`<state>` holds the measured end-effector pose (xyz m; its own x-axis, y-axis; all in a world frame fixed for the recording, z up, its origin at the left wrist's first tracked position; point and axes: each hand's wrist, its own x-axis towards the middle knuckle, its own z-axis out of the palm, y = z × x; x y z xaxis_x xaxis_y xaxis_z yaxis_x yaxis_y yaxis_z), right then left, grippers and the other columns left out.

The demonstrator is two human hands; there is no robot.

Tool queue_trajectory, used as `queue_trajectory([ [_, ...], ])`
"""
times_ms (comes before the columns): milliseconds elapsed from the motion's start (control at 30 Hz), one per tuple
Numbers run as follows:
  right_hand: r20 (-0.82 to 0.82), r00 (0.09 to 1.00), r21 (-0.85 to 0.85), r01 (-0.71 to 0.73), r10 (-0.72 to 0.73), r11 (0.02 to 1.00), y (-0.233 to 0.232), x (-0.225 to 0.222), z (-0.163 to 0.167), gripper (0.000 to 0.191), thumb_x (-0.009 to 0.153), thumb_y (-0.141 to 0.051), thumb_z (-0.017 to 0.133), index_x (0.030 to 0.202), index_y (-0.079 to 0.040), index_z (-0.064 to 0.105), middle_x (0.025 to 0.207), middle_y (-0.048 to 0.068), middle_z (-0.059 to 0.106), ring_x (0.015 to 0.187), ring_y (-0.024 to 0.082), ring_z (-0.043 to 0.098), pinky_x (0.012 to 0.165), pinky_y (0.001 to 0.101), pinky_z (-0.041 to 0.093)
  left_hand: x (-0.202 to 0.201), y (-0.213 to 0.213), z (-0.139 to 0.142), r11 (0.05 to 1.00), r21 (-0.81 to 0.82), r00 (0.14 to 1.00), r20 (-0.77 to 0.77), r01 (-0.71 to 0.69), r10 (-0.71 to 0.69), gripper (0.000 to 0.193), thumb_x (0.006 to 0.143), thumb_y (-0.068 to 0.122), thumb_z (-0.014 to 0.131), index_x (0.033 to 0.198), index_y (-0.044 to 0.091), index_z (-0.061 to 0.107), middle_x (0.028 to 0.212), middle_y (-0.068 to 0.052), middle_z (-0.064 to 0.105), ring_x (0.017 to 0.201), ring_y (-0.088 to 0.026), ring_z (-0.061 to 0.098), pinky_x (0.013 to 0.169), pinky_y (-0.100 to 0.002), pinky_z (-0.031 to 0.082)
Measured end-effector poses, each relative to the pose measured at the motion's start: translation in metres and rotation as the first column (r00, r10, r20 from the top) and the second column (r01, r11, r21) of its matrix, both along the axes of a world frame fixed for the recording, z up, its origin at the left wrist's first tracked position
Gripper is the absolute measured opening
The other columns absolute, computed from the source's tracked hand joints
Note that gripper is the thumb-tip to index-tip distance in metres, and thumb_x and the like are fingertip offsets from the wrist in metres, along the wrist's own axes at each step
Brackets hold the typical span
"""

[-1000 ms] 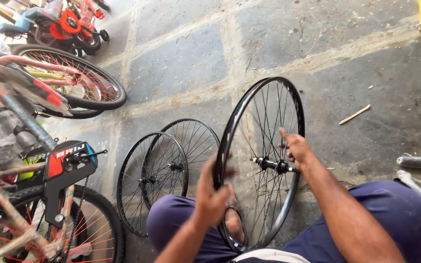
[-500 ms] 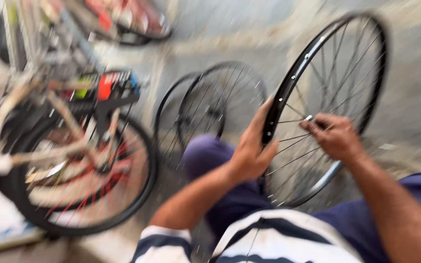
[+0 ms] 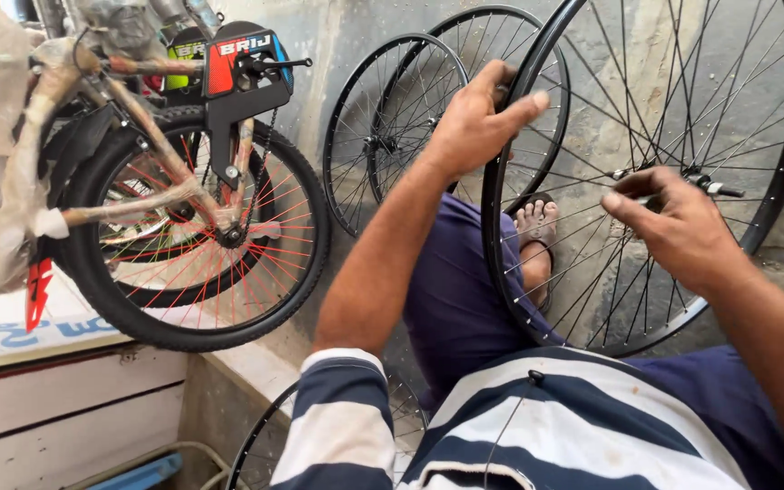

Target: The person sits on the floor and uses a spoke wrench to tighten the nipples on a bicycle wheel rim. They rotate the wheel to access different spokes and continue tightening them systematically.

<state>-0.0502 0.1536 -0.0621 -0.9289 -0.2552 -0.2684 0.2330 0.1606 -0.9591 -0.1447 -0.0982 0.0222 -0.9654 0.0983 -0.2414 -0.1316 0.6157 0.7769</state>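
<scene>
- Between the person's knees, in the head view, a bare black wheel (image 3: 755, 209) stands upright on its rim, tilted a little toward the lap (spokes and hub show, no tyre).
- Left hand (image 3: 478, 118) grips the rim at its upper left edge; the fingers are curled together over the rim, thumb stretched along it.
- Right hand (image 3: 673, 222) sits inside the wheel just beside the hub (image 3: 696, 180); thumb and forefinger are pinched together on the spokes near the axle, the other fingers folded under.
- A sandalled foot (image 3: 533, 227) shows through the spokes, low on the wheel's left side.
- Two more bare rims (image 3: 392, 136) lean against the grey wall behind the left hand, one overlapping the other.
- At left stands a bicycle (image 3: 93, 163) with its frame wrapped in packing (red spokes, black tyre), its rear wheel resting on a white ledge (image 3: 65, 363).
- Another rim (image 3: 265, 436) peeks out low, beside the striped sleeve (image 3: 338, 417).
- Dark blue trousers (image 3: 455, 290) cover the legs under the wheel.
</scene>
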Motion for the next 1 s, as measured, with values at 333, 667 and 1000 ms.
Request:
queue_trajectory([
  [333,0.276,0.960,-0.454,0.089,0.045,0.887,-0.034,-0.001,-0.025,0.025,0.101,-0.005,0.070,0.119,0.008,0.059,0.111,0.022,0.071,0.091,0.025,0.067,0.077,0.0363,0.054,-0.010,-0.002,-0.010,0.994,-0.105,0.985,-0.169,0.025,-0.042,0.050,0.085,0.058,0.069,0.093,0.009,0.070,0.070,0.001,0.067,0.066,-0.012,0.065,0.059,-0.031,0.053],
  [667,-0.668,0.722,0.051,-0.201,0.183,0.978,-0.044,0.021,-0.004,0.030,0.078,-0.011,0.083,0.106,-0.006,0.071,0.120,0.015,0.067,0.101,0.026,0.073,0.086,0.0344,0.062,-0.017,0.001,-0.017,0.976,-0.209,0.982,-0.160,0.067,-0.102,0.051,0.084,0.060,0.068,0.090,0.010,0.069,0.071,-0.002,0.067,0.067,-0.015,0.068,0.061,-0.035,0.054],
  [1000,-0.772,0.594,0.186,-0.128,0.225,0.974,-0.050,0.020,0.006,0.028,0.080,-0.006,0.082,0.106,-0.005,0.073,0.115,0.016,0.066,0.095,0.027,0.074,0.077,0.0347,0.062,-0.016,-0.005,-0.017,0.974,-0.221,0.986,-0.140,0.057,-0.089,0.050,0.085,0.058,0.068,0.095,0.009,0.070,0.074,-0.005,0.070,0.069,-0.016,0.070,0.063,-0.036,0.055],
])
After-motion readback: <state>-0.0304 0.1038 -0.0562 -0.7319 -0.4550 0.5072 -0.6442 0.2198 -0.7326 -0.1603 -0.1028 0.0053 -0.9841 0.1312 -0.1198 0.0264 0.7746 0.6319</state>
